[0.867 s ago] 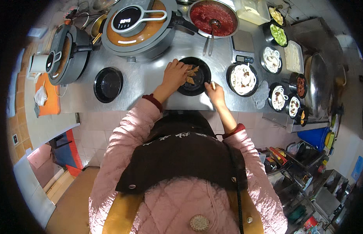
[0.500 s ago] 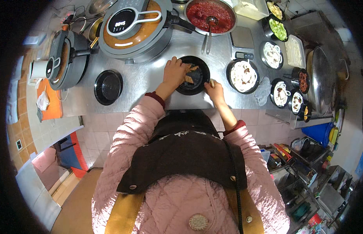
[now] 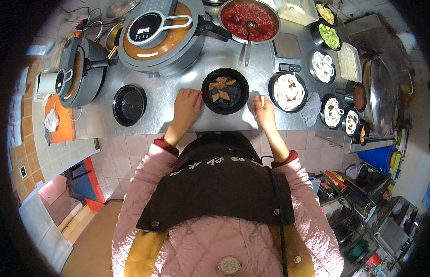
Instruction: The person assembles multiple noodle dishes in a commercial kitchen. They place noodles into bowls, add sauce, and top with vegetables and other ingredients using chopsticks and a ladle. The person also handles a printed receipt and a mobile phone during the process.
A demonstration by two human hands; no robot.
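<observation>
A round black bowl point(image 3: 206, 102) stands on the steel counter in front of me, with several brown diamond-shaped pieces point(image 3: 221, 95) scattered inside. My left hand point(image 3: 186, 106) is beside the bowl's left rim, its fingers curled together. The fingertips are close to the rim, and anything in them is hidden. To the bowl's right, apart from it, my right hand point(image 3: 265, 111) is closed around a small pale, stick-like piece point(image 3: 262, 101). That piece is too small to name further.
An empty black bowl point(image 3: 129, 104) stands left. Behind are a large grey round cooker point(image 3: 162, 60), a pan of red sauce point(image 3: 233, 21) with a ladle point(image 3: 251, 27), and a scale point(image 3: 287, 51). Bowls of white noodles point(image 3: 289, 90) and a plastic bag point(image 3: 310, 108) are right.
My left hand has left the bowl's inside and moved to its left. The brown pieces now lie uncovered in the bowl. My right hand has drawn slightly right, away from the rim.
</observation>
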